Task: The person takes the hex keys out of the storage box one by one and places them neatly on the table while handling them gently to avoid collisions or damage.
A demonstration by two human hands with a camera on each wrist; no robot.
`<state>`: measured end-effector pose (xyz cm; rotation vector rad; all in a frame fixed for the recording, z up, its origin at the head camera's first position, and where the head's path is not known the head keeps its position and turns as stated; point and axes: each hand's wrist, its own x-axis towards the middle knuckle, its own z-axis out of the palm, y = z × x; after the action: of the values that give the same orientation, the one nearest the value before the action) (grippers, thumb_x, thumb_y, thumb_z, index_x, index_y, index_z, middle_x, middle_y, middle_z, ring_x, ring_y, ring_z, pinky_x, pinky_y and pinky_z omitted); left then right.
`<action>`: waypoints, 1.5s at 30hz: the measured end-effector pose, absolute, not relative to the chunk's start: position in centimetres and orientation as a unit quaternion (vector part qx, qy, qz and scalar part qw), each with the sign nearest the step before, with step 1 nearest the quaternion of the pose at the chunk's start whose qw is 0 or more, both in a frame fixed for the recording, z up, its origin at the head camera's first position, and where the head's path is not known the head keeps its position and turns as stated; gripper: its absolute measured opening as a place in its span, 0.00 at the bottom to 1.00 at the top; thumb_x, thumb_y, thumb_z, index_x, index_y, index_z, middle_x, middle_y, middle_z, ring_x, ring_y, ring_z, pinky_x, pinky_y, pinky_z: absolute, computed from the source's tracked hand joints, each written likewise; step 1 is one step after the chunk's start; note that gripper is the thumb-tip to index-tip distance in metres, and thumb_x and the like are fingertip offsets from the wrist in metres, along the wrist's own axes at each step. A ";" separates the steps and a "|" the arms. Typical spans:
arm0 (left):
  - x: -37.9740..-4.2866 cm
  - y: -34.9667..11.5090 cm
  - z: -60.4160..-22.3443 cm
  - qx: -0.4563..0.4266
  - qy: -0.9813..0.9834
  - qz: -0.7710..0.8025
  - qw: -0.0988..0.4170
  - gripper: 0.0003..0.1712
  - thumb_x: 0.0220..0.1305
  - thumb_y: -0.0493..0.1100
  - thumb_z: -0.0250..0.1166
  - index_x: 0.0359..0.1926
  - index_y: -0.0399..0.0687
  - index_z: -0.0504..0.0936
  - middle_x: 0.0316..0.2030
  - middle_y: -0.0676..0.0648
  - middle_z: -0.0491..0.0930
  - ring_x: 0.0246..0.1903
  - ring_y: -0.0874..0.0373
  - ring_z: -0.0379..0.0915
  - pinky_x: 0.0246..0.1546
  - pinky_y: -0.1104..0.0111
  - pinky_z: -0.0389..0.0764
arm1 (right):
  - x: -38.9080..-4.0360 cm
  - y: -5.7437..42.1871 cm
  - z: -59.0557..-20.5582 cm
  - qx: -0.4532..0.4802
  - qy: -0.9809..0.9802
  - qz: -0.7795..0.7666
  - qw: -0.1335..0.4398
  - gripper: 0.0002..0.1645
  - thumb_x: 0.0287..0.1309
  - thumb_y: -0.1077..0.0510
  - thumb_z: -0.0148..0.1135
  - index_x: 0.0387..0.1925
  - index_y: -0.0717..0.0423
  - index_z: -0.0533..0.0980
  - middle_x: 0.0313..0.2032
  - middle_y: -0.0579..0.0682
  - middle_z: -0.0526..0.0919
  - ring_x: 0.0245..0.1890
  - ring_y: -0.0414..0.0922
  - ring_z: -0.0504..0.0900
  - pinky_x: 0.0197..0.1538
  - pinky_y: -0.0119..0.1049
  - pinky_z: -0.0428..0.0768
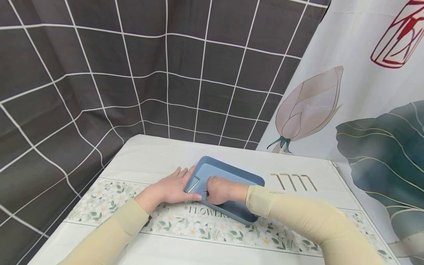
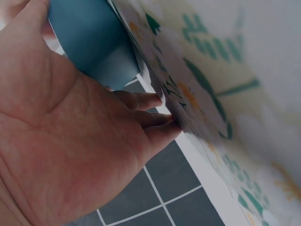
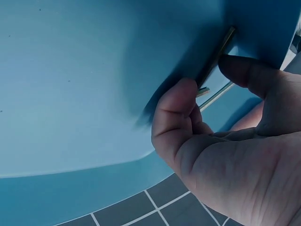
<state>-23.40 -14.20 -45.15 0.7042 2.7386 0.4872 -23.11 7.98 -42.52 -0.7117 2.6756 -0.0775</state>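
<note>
A blue rectangular tray (image 1: 238, 171) lies at an angle on the table. My left hand (image 1: 173, 187) rests against its left end, fingers extended and thumb along the near side; in the left wrist view the palm (image 2: 70, 122) is beside the tray wall (image 2: 94, 42). Inside the tray, my right hand (image 1: 220, 190) has curled fingers and pinches a brass-coloured hex key (image 3: 219, 52) between thumb and fingers. Another L-shaped hex key (image 1: 194, 186) lies at the tray's left end. The fingers hide part of the held key.
Several similar hex keys (image 1: 292, 182) lie in a row on the table, right of the tray. A white tablecloth (image 1: 159, 147) with a floral band covers the table. A dark gridded curtain (image 1: 185, 92) hangs behind, and a printed white one (image 1: 318, 132) at right.
</note>
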 end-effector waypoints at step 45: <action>-23.3 -14.3 -45.2 0.238 0.947 0.169 0.136 0.74 0.67 0.86 0.60 0.92 0.46 0.40 0.87 0.29 0.51 0.86 0.27 0.39 0.83 0.37 0.55 | -22.2 9.2 -43.3 -0.303 0.946 0.010 0.112 0.07 0.65 0.62 0.72 0.41 0.59 0.81 0.25 0.45 0.76 0.27 0.42 0.74 0.36 0.38 0.83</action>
<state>-23.32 -14.27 -45.21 0.6895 2.7415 0.4897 -22.16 9.20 -43.26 -0.8896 2.7777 0.0294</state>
